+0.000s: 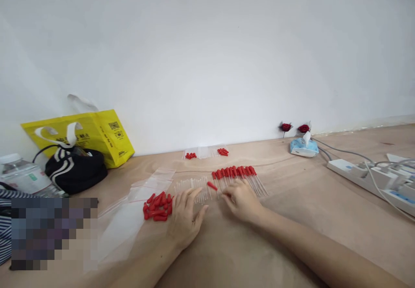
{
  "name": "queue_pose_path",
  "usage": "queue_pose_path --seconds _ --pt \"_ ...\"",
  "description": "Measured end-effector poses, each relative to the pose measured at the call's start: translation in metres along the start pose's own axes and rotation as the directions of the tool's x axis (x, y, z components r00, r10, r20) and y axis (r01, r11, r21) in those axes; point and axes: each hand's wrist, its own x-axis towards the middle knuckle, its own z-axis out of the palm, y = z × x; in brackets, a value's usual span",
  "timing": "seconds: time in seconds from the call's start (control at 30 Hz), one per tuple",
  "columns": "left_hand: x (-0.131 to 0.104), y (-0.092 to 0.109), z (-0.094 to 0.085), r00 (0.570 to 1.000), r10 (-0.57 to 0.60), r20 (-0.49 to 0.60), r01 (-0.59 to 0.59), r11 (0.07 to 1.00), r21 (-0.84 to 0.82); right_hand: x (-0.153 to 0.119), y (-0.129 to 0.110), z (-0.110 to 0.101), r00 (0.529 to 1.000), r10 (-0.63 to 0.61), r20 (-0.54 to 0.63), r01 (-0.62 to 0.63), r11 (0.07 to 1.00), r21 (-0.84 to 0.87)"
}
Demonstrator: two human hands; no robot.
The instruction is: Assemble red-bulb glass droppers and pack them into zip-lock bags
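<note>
My left hand (186, 219) rests on the table with fingers stretched and thumb apart, its fingertips by a row of clear thin tubes (191, 185). To its left lies a pile of red rubber bulbs (158, 206). My right hand (241, 199) is curled with thumb and fingers together, over the lower ends of a row of droppers (235, 172), clear tubes capped with red bulbs. What its fingertips hold, if anything, is hidden. Between the loose tubes and the droppers lies a single red bulb (212, 186).
Clear zip bags (123, 223) lie at left, and a bag with red bulbs (204, 152) by the wall. A yellow bag (110, 137), black pouch (78, 171) and plastic bottle (26, 175) stand far left. Right are wipes (304, 148), red flowers (285, 127) and a power strip (350, 170).
</note>
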Motion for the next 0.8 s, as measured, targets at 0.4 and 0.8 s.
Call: queue_pose_path --seconds 0.4,0.8 --pt "-0.002 -0.005 0.001 0.995 -0.096 0.033 0.098 0.993 -0.063 0.057 -0.026 0.03 0.896 0.445 -0.012 -0.442 0.887 -0.136" --pt "0.047 -0.092 -0.058 0.753 -0.574 0.32 0.602 0.798 0.015 0.062 -0.034 0.029 0.927 0.367 0.081 -0.349 0.921 -0.175"
